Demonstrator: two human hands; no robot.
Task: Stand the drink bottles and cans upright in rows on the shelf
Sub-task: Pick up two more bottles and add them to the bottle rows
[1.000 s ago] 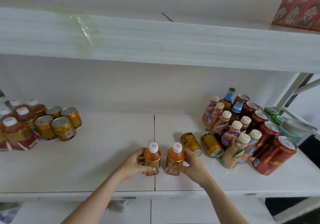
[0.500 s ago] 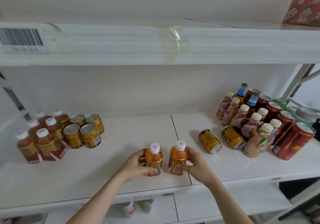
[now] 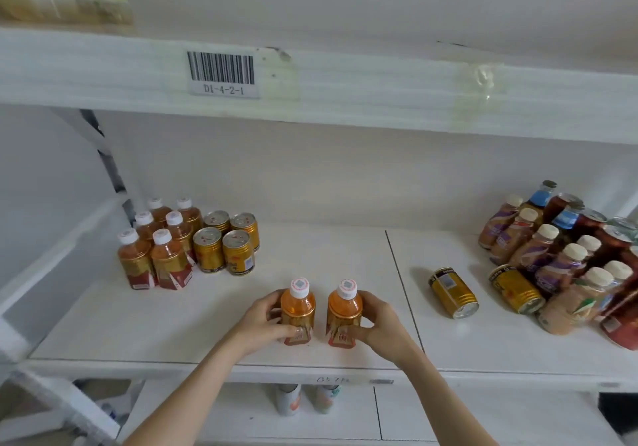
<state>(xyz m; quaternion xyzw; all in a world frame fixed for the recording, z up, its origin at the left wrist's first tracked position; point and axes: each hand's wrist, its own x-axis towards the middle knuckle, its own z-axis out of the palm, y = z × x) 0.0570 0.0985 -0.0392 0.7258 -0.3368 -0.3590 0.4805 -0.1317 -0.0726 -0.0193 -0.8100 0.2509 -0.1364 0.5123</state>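
White shelf board (image 3: pixel 172 324) fills the view, with drinks in three clusters across it. At about ten o'clock, six upright amber bottles (image 3: pixel 162 238) with white caps and red-and-gold labels stand in two rows. Touching them on their right, four gold cans (image 3: pixel 226 242) stand upright in a square.

At six o'clock, near the front edge, two small orange bottles stand upright side by side, slightly apart. Each has clear plastic showing orange liquid, a white cap with a pink printed top, and a gold-and-red label low on the body. The left hand (image 3: pixel 262 321) wraps the left orange bottle (image 3: pixel 297 311), fingers curled round its lower half. The right hand (image 3: pixel 379 324) grips the right orange bottle (image 3: pixel 344 309) the same way.

At three o'clock, two gold cans lie on their sides, well apart: the nearer fallen can (image 3: pixel 453 292) and the farther fallen can (image 3: pixel 516 288). Against the second leans a crowded group of cream-capped brown bottles (image 3: pixel 538 252) and dark red cans (image 3: pixel 618 242), all tilted.

Above, a barcode label (image 3: pixel 222 72) sits on the upper shelf edge.
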